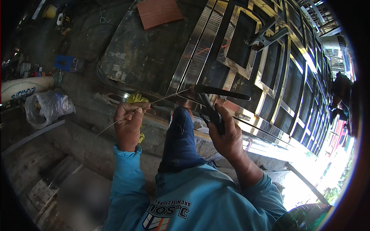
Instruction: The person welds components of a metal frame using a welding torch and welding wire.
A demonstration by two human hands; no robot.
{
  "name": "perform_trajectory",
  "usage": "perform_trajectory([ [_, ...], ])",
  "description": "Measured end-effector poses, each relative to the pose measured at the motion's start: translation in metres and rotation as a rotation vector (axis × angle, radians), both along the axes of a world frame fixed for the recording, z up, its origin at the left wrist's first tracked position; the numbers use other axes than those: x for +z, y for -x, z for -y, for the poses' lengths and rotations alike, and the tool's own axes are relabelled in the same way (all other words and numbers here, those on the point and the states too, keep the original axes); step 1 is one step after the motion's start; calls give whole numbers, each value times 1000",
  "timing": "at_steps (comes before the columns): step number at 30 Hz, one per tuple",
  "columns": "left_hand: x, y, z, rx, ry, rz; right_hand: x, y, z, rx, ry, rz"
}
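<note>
In my left hand (129,125) a thin metal filler rod (163,98) is pinched between thumb and fingers, its back end trailing down to the left. Its far tip reaches the head of a black TIG welding torch (221,92). My right hand (227,134) is closed around the torch's handle, and the long back cap points right. Torch head and rod tip meet over the near end of a shiny metal frame (187,63) made of long bars and rectangular tubes. Whether the rod touches the metal I cannot tell.
A black clamp (266,38) grips the frame. A reddish-brown board (158,13) lies on the dark table top (131,54). Yellow cloth (137,98) is behind my left hand. Further left are a blue box (69,62), a clear plastic bag (48,109) and a pale cylinder (27,88).
</note>
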State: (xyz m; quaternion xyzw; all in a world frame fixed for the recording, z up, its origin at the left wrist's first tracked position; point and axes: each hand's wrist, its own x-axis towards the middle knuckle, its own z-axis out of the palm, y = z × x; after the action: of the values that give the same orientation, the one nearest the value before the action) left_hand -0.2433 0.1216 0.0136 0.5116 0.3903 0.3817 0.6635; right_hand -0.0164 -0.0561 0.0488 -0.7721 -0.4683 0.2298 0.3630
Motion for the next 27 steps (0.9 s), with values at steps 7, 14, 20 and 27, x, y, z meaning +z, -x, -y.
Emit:
perform_trajectory([
  [7,1,5,2,5,-19,-136,-2,-1,3,5,-24,-40],
  [14,-2,5,1,-26,-43,-97,-5,2,-1,-7,-51,14],
  [20,0,3,1,-31,-61,-84,-4,0,-1,9,-45,55],
  [27,2,3,4,-17,-82,-89,-1,0,0,22,-23,98],
])
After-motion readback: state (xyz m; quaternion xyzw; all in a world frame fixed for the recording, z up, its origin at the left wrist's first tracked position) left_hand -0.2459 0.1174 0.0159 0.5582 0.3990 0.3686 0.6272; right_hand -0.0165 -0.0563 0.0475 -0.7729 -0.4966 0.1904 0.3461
